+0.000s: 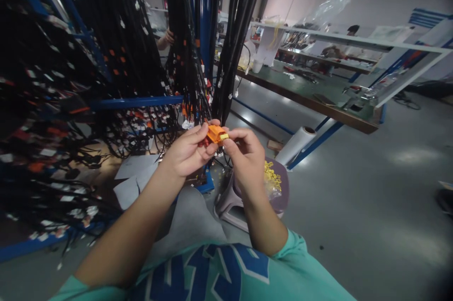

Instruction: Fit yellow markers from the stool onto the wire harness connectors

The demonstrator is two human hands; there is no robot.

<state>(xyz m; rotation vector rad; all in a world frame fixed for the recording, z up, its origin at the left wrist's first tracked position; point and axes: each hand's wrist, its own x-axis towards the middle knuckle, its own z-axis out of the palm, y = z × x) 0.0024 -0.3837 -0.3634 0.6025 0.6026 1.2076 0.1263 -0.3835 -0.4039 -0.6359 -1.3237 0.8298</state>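
1. Connector, bright orange (pixel 214 133), sits in front of me at about the middle of my view, held up between my two hands, above the floor and my lap.
2. Small yellow piece (pixel 224 136) is at the connector's right-hand end, touching it as far as I can see; I cannot tell how far it is seated.
3. My left hand (pixel 189 151) is clamped on the connector, thumb on the near upper side and fingers curled beneath it.
4. My right hand (pixel 247 157) has thumb and forefinger together on the yellow piece, the other fingers folded in.
5. Just below and beyond my right wrist stands a mauve stool (pixel 284 197), with a heap of yellow parts (pixel 272 174) and some clear plastic (pixel 274 191) on its seat.
6. To my left, white sheets (pixel 136 182) lie below a blue bar (pixel 141 102), and dense black wire bundles (pixel 120 18) hang with white and orange ends.
7. Behind the connector, more black bundles (pixel 244 13) hang by a blue post (pixel 205 4); left of it a co-worker's hand (pixel 168 37) shows.
8. Right of these is a long green-topped bench (pixel 300 85), with a white roll (pixel 296 145) leaning near its blue leg.
9. Farther off, another person (pixel 332 52) is at a bench.
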